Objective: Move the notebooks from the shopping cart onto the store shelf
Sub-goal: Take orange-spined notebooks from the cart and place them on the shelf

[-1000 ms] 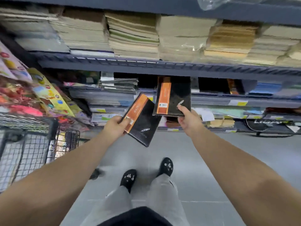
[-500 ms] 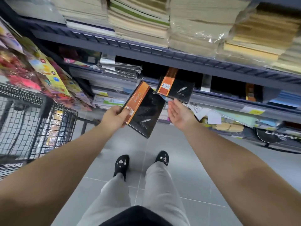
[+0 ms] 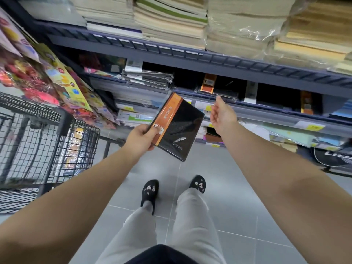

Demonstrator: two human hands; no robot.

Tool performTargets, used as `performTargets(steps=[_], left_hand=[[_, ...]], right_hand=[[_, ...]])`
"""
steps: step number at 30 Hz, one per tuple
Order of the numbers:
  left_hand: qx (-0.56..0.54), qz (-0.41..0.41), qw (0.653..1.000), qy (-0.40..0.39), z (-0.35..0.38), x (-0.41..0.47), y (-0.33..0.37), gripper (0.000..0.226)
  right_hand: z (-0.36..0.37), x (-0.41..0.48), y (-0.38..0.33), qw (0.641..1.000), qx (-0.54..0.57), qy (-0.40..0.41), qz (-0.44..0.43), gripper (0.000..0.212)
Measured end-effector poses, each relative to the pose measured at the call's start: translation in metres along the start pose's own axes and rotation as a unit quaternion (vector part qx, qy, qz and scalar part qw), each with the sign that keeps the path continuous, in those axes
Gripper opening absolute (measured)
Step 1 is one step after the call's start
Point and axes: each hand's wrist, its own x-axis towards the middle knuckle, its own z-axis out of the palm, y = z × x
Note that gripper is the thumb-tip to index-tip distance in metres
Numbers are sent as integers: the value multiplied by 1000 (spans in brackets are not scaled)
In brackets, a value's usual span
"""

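My left hand [image 3: 142, 137] grips a black notebook with an orange spine band [image 3: 178, 128] by its lower left corner, tilted, in front of the shelves. A matching black and orange notebook [image 3: 216, 86] lies flat on the middle shelf [image 3: 266, 109], on top of others like it. My right hand [image 3: 222, 116] hangs just below and in front of that shelf's edge, fingers apart and holding nothing. The black wire shopping cart [image 3: 49, 140] stands at the left, with wrapped notebooks [image 3: 73, 147] against its front wall.
Tall stacks of paper-coloured books [image 3: 171, 18] fill the upper shelf. Colourful packets [image 3: 62, 80] hang at the left above the cart. More stationery lies on the lower shelves [image 3: 133, 117]. Grey floor tiles [image 3: 238, 197] and my two slippered feet are below.
My right hand has let go of its notebook, which now lies on the middle shelf, and has drawn back, open. The left hand still holds its notebook. The view tilted down.
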Motion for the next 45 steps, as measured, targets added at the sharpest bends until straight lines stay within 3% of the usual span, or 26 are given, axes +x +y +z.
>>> performTargets(steps=[3,7,11,15,19,22,26,28,31,34,38,41,45], left_hand=[[-22,-12,999,-29,2,-4,2,13],[-80,-29,995,-50,17,-7,10,21],[-92,-16,992,-87,41,-4,20,21],[-115,-3,986,-118,68,-2,29,19],[-44,8,986,-162,78,3,34,15],[50,18,984,-169,77,20,40,32],[166,48,978,-118,72,51,42,52],[201,71,972,-100,71,61,41,52],[318,138,933,-95,74,74,39,57],[456,236,852,-100,82,82,45,67],[564,258,779,-91,98,91,54,80],[610,224,756,-78,108,91,49,90],[608,219,760,-76,107,91,49,94]], right_hand=[[-16,-20,17,999,-46,-29,-2,27],[-44,-46,38,990,-100,-98,24,58],[-59,-70,43,974,-168,-152,27,24],[-70,-86,46,955,-226,-186,36,23],[-82,-74,35,966,-177,-190,12,28],[-79,-58,18,966,-181,-186,15,28],[-66,-34,-9,973,-188,-132,6,28],[-61,-22,-17,987,-120,-105,17,23],[-58,-12,-15,994,-46,-92,39,16],[-54,-8,-8,992,-59,-99,48,15],[-45,-2,-6,993,-70,-91,15,14],[-36,6,-12,990,-112,-83,-10,18],[-19,15,-23,990,-125,-56,-18,21]])
